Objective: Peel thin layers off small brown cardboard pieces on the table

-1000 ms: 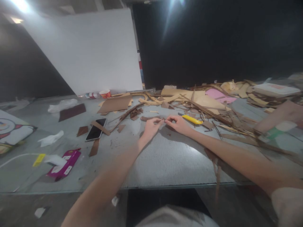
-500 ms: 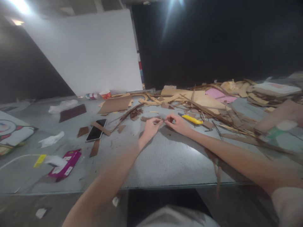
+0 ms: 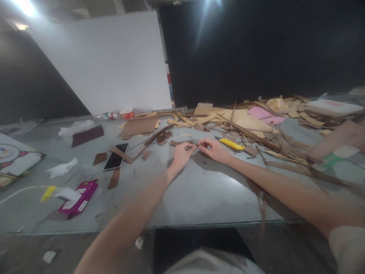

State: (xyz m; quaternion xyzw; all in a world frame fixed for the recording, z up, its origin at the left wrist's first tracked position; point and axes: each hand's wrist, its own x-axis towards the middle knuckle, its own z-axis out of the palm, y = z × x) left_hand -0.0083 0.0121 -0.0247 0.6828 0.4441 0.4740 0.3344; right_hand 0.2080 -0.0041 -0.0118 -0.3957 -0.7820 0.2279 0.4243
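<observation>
My left hand and my right hand meet fingertip to fingertip over the middle of the table. Each is closed in a pinch. A tiny dark brown bit shows between the fingertips, too small to tell what it is. Just behind my left fingers is a brown strip; whether they touch it I cannot tell. A yellow utility knife lies close beyond my right hand, among brown scraps.
Thin brown strips and tan sheets are heaped at the back and right. On the left lie a phone with a brown strip across it, a purple power strip with a cable, and crumpled tissue. The glass table edge runs in front.
My fingertips shift very slightly where they meet. Nothing else has visibly moved.
</observation>
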